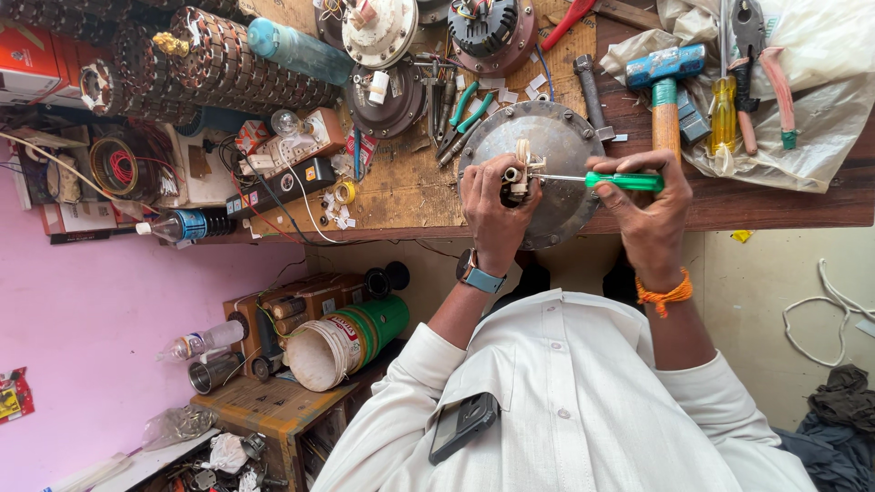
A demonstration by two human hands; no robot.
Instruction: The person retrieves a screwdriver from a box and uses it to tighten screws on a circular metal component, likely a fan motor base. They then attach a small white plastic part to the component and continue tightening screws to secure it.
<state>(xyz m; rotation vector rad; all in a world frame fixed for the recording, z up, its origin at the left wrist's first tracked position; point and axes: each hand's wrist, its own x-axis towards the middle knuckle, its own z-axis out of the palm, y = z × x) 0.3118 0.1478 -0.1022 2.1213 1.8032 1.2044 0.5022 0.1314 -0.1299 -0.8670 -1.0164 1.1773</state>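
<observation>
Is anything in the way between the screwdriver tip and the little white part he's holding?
Nothing visible is. The screwdriver, gripped in the right hand, runs straight to the white part pinched in the left hand.

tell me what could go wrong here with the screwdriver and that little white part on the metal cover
The screwdriver tip points toward the left hand that pinches the white part; a slip could likely jab the fingers. The round metal cover overhangs the bench edge, so a hard push from the right hand might tip it.

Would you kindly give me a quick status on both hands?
Left hand pinching white connector block over round metal cover. Right hand gripping green-handled screwdriver, tip at block. Hammer beside, apart.
</observation>
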